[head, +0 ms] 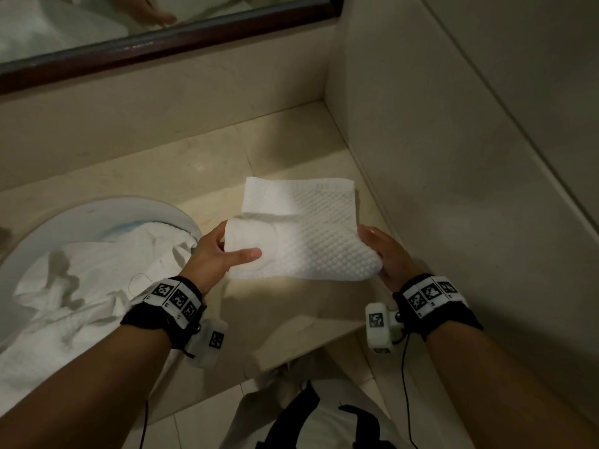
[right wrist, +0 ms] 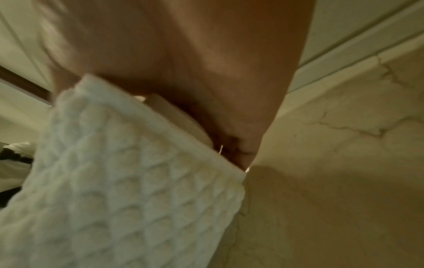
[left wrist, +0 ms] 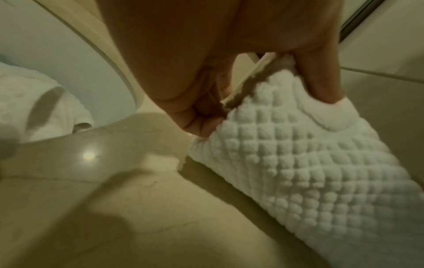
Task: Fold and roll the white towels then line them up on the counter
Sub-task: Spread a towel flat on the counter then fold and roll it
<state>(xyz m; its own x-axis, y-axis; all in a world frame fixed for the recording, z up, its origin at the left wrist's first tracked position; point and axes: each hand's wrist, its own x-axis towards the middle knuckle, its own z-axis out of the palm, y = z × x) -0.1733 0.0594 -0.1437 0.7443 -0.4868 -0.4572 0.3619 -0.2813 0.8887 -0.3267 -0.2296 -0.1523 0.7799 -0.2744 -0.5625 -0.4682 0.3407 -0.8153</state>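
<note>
A white waffle-textured towel (head: 311, 228) lies folded on the beige counter (head: 201, 170), its near part rolled into a thick tube. My left hand (head: 223, 251) grips the roll's left end, thumb across the front and fingers behind. My right hand (head: 379, 251) holds the right end, fingers tucked under the roll. The left wrist view shows the towel (left wrist: 298, 163) bulging under my thumb (left wrist: 321, 76). Blurred in the right wrist view, the towel (right wrist: 128, 181) sits against my palm (right wrist: 206, 72). The far flat part of the towel stays unrolled.
A round white basin (head: 97, 212) at the left holds a heap of crumpled white towels (head: 74, 286). A side wall (head: 437, 157) closes the counter on the right. A dark-framed mirror (head: 129, 43) runs along the back. The counter's front edge (head: 291, 351) is just below my wrists.
</note>
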